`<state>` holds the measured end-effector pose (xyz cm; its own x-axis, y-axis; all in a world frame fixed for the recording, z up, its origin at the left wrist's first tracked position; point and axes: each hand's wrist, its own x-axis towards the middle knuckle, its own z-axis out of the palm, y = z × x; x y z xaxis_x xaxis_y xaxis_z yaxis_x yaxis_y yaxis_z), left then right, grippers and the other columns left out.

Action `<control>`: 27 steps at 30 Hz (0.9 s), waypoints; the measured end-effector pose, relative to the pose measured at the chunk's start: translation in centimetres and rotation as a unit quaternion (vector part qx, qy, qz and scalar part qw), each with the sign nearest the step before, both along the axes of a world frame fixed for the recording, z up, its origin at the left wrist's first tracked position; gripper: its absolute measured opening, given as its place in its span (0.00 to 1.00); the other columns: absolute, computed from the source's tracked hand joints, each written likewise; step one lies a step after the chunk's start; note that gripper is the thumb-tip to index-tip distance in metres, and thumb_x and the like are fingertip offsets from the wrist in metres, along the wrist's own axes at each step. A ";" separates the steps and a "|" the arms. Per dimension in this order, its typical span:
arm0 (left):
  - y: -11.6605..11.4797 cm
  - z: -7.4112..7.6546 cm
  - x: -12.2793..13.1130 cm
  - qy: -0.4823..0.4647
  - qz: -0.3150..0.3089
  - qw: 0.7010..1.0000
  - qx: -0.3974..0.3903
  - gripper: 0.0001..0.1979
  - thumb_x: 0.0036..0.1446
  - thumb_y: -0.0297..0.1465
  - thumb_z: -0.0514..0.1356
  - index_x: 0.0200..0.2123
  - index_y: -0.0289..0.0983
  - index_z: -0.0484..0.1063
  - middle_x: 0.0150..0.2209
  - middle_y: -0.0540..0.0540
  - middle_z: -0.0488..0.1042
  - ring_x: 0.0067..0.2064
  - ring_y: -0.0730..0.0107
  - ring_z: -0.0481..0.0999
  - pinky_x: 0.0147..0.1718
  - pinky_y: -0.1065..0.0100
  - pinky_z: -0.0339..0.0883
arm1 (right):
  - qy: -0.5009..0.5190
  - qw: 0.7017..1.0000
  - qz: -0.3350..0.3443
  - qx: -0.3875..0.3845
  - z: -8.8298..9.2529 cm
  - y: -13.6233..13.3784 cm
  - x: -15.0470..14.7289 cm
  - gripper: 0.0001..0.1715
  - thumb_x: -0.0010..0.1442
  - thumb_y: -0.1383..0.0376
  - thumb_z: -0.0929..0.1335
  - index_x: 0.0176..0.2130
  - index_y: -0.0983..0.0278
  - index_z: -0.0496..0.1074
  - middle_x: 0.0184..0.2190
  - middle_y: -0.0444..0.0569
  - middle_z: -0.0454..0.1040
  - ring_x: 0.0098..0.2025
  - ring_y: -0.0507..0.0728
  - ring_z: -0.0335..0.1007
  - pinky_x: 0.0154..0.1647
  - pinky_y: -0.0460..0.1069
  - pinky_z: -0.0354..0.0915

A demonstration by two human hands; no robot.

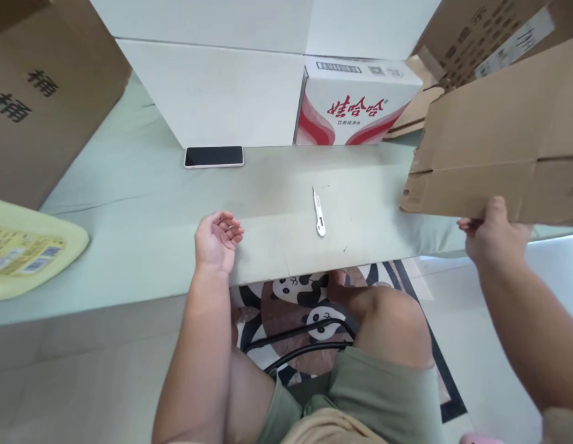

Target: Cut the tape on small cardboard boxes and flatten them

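My right hand (496,237) grips the lower edge of a flat piece of brown cardboard (503,142), thumb on its near face and fingers behind. The cardboard is tilted up over the right end of the covered table (142,246). My left hand (219,240) rests palm up near the front edge, fingers loosely curled but apart, with nothing in it. Between the hands a white utility knife (319,213) lies on the cloth, its narrow tip pointing away from me. A phone (214,156) with a dark screen lies beyond my left hand.
White panels (230,92) and a white-and-red carton (355,102) stand along the back. A large brown box (50,92) and a yellow bottle (31,250) are at left. More brown cardboard (480,37) stands behind at right. Below, a panda-patterned mat (286,314) covers part of the floor.
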<state>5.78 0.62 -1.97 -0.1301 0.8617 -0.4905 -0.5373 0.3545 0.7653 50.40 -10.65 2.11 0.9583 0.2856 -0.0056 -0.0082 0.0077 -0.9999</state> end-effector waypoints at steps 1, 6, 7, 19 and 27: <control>0.1 0.0 0.3 0.002 -0.001 1.000 -0.003 0.09 0.52 0.33 0.56 0.23 0.37 0.70 0.20 0.51 0.70 0.18 0.76 0.71 0.18 0.76 0.63 | -0.016 1.000 -0.014 -0.002 0.3 1.7 1.2 0.11 0.68 0.68 0.67 0.36 0.52 0.62 0.24 0.35 0.70 0.13 0.47 0.62 0.10 0.39 0.61; 0.7 0.0 1.4 0.017 -0.012 1.000 -0.019 0.08 0.50 0.33 0.56 0.23 0.37 0.70 0.20 0.51 0.70 0.18 0.76 0.70 0.19 0.76 0.62 | -0.079 0.995 0.013 -0.058 2.4 12.8 7.6 0.16 0.63 0.69 0.69 0.31 0.53 0.59 0.30 0.38 0.72 0.19 0.45 0.68 0.14 0.40 0.65; 0.8 -0.1 1.5 0.023 -0.015 0.999 -0.019 0.08 0.50 0.33 0.57 0.23 0.37 0.70 0.20 0.51 0.70 0.18 0.76 0.70 0.19 0.76 0.62 | -0.072 0.995 0.022 -0.072 2.7 14.7 8.7 0.17 0.61 0.71 0.70 0.31 0.54 0.60 0.31 0.39 0.71 0.24 0.46 0.73 0.18 0.40 0.70; 0.7 0.8 -0.2 0.030 -0.018 0.999 -0.003 0.09 0.52 0.33 0.57 0.23 0.37 0.70 0.20 0.50 0.69 0.20 0.75 0.69 0.20 0.75 0.63 | -0.067 0.920 0.256 -0.288 -4.1 12.5 2.3 0.05 0.61 0.70 0.67 0.37 0.61 0.66 0.42 0.54 0.76 0.38 0.53 0.78 0.50 0.56 0.75; -0.8 1.2 -1.9 0.004 0.018 1.000 -0.002 0.08 0.51 0.33 0.57 0.23 0.37 0.69 0.21 0.50 0.69 0.20 0.75 0.68 0.21 0.75 0.61 | -0.258 0.802 0.454 -0.291 -2.2 11.8 -10.0 0.12 0.61 0.62 0.68 0.44 0.63 0.77 0.53 0.56 0.81 0.59 0.63 0.75 0.70 0.64 0.62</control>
<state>3.90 -0.18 -0.75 -0.1652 0.8544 -0.4926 -0.5433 0.3380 0.7685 40.42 1.13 -0.13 0.2745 0.9597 -0.0597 0.6699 -0.2354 -0.7042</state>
